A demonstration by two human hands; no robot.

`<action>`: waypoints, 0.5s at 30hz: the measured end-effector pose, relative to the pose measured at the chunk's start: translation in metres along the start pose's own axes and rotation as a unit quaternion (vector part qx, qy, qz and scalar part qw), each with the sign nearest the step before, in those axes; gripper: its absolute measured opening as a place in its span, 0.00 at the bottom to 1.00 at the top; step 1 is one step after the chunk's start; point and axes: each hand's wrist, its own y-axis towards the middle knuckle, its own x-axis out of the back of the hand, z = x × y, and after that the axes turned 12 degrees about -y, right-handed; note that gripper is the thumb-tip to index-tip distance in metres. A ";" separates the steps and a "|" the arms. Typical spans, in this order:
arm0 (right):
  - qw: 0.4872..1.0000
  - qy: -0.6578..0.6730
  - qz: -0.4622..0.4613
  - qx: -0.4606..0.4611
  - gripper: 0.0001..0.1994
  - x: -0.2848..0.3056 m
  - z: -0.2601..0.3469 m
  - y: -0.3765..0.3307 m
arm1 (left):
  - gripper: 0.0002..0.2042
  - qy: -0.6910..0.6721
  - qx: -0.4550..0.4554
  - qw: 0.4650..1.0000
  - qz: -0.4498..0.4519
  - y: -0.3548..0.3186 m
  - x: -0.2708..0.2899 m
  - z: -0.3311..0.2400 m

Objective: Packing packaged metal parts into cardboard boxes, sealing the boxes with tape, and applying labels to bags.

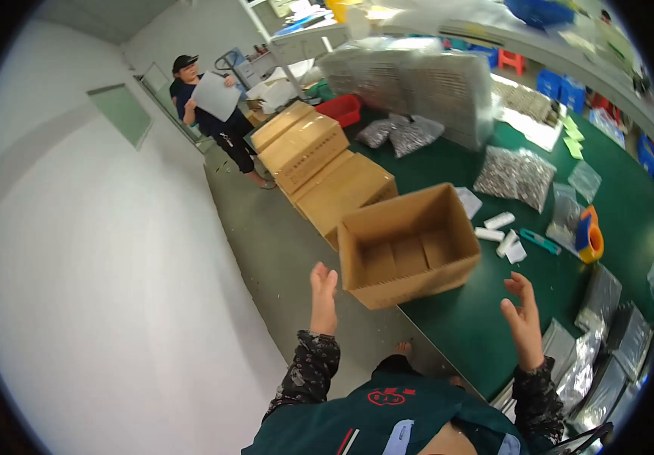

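An open cardboard box with nothing visible inside sits at the left edge of the green table, its near left corner reaching past the edge. My left hand is raised just left of the box, over the floor side, fingers apart and holding nothing. On the other side, my right hand hovers over the table, thumb and fingers spread, also holding nothing. A gap shows between each hand and the box. White slips and a teal box cutter lie right of the box.
Closed cartons stand beyond the box on the left. A tape dispenser, bags of small parts and wrapped packs occupy the table's right side. A wrapped stack and red bin stand farther back. Another person holds a pale sheet.
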 end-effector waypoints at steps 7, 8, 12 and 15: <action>0.987 0.065 0.036 -0.145 0.31 -0.073 -0.003 0.063 | 0.33 -0.146 0.194 0.950 0.196 0.024 0.009 0.080; 0.982 0.087 0.015 -0.164 0.29 -0.078 -0.004 0.067 | 0.35 -0.171 0.219 0.941 0.195 0.018 0.002 0.084; 0.981 0.126 -0.074 -0.126 0.25 -0.062 0.008 0.073 | 0.39 -0.183 0.144 0.945 0.228 0.012 -0.016 0.070; 0.978 0.162 -0.113 -0.070 0.24 -0.040 0.033 0.088 | 0.42 -0.135 -0.006 0.951 0.276 0.019 -0.025 0.035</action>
